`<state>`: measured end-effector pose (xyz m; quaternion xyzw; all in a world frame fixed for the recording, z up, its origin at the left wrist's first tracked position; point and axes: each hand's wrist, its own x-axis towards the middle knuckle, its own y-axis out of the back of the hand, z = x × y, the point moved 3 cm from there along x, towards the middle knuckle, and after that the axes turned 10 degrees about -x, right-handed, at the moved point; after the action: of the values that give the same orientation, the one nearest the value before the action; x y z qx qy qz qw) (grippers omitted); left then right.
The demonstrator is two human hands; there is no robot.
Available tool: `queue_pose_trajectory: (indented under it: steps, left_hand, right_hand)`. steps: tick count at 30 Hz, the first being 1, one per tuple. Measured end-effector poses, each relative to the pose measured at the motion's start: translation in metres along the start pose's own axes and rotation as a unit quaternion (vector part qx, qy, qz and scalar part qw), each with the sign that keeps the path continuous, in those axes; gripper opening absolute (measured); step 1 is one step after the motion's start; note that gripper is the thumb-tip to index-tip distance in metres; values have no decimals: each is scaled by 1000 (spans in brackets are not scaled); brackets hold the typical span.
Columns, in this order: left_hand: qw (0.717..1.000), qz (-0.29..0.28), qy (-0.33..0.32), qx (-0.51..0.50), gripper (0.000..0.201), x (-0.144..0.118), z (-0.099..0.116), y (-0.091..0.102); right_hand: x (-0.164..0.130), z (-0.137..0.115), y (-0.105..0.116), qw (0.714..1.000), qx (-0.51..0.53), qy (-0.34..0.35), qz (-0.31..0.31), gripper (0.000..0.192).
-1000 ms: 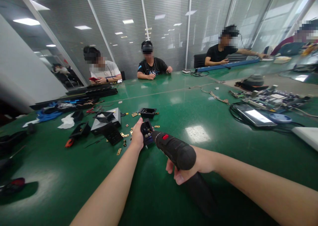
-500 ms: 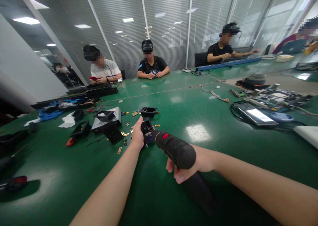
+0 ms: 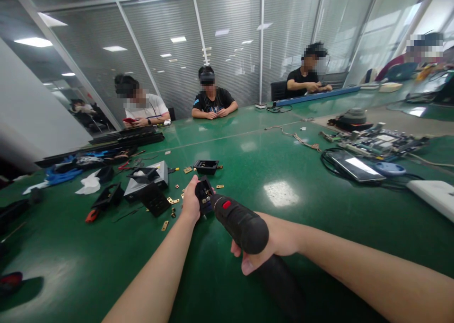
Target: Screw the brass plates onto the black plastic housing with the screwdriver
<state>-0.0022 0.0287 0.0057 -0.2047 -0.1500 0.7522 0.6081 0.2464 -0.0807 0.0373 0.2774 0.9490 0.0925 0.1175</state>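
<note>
My left hand [image 3: 192,201] is closed around a small black plastic housing [image 3: 205,195] with brass-coloured parts inside, holding it tilted above the table. A black cordless screwdriver [image 3: 241,226] with a red switch is gripped in my right hand [image 3: 257,254]. Its nose points at the housing's open side; whether the bit touches a screw I cannot tell. Just behind stands another black housing [image 3: 206,166]. Several small brass plates [image 3: 165,225] and fittings lie left of my left hand, beside a black flat piece [image 3: 153,200].
A grey box [image 3: 161,174] with black parts on it stands at left, near another black housing [image 3: 108,196] and white tissue [image 3: 88,183]. To the right lie a phone-like device [image 3: 356,167], cables and a circuit board [image 3: 386,142]. Several people sit across the green table [image 3: 244,162].
The whole view has shifted slightly, so the table things sit a little further left. Both hands keep their grip, with the screwdriver still at the housing. The co-worker at right has drawn their hands together.
</note>
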Motion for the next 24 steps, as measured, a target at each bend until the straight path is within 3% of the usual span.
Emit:
queue_pose_trajectory:
  steps: [24]
  left_hand:
    - [1000, -9, 0, -9, 61, 3, -6, 6]
  right_hand:
    - [7, 10, -1, 1000, 25, 3, -17, 66]
